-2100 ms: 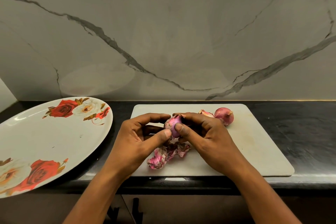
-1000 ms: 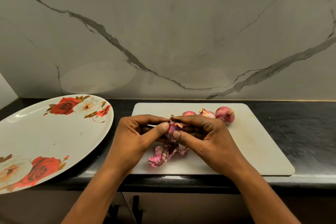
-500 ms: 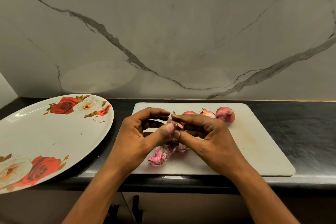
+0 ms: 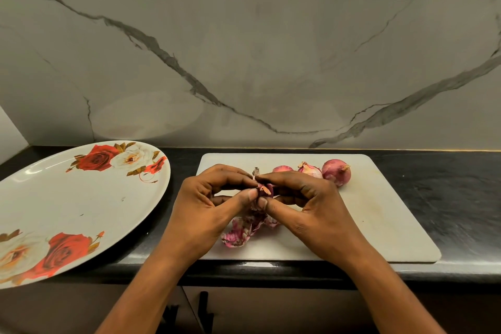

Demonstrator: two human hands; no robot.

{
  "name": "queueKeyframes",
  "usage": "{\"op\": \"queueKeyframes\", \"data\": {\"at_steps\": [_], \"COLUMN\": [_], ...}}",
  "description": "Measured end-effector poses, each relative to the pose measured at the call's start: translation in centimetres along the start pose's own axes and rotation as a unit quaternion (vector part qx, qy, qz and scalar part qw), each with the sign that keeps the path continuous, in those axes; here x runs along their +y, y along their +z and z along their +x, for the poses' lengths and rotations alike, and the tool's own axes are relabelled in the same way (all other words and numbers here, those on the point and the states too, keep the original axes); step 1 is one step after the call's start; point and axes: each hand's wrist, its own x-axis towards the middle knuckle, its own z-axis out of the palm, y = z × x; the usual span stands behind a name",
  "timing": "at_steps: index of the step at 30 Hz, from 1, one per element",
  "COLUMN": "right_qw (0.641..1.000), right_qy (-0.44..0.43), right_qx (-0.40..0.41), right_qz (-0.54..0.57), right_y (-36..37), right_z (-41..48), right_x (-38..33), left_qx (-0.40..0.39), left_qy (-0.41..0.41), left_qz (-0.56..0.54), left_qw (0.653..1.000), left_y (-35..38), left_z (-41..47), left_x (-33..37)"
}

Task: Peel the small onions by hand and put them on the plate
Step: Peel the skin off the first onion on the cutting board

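A small purple onion (image 4: 265, 189) is pinched between the fingertips of my left hand (image 4: 208, 206) and my right hand (image 4: 306, 203), just above the white cutting board (image 4: 379, 214). Most of it is hidden by my fingers, and a dry stub of skin sticks up from it. Loose pink peels (image 4: 238, 230) lie on the board below my hands. Three unpeeled onions sit in a row at the board's far side: one (image 4: 336, 171) at the right, one (image 4: 310, 170) in the middle, one (image 4: 282, 168) partly behind my right hand. The large white plate with red roses (image 4: 67, 203) lies to the left, with no onion on it.
The board and plate rest on a black counter (image 4: 447, 187) against a marble-patterned wall (image 4: 244, 62). The plate overhangs the counter's front edge. Dark cabinet fronts with handles (image 4: 203, 309) are below.
My fingers have shifted around the onion and now cover more of it; both thumbs have closed in on it. The onions on the board and the plate have not moved.
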Motion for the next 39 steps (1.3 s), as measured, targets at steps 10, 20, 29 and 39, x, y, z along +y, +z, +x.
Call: {"op": "queueKeyframes", "data": {"at_steps": [10, 20, 29, 39], "right_qw": [0.997, 0.996, 0.999, 0.998], "right_qy": [0.030, 0.043, 0.041, 0.042], "right_qx": [0.029, 0.039, 0.018, 0.027], "right_qz": [0.060, 0.069, 0.031, 0.026], "right_y": [-0.22, -0.26, -0.21, -0.20], "right_z": [-0.09, 0.12, 0.08, 0.05], "right_x": [-0.37, -0.11, 0.03, -0.19], "left_qx": [0.059, 0.020, -0.014, 0.020], "left_qy": [-0.050, -0.021, 0.002, 0.000], "left_qz": [-0.005, -0.002, -0.005, 0.029], "left_qw": [0.997, 1.000, 1.000, 0.999], "left_y": [0.20, 0.15, -0.03, 0.25], "left_z": [0.05, -0.14, -0.17, -0.28], "left_x": [-0.05, 0.17, -0.40, 0.21]}}
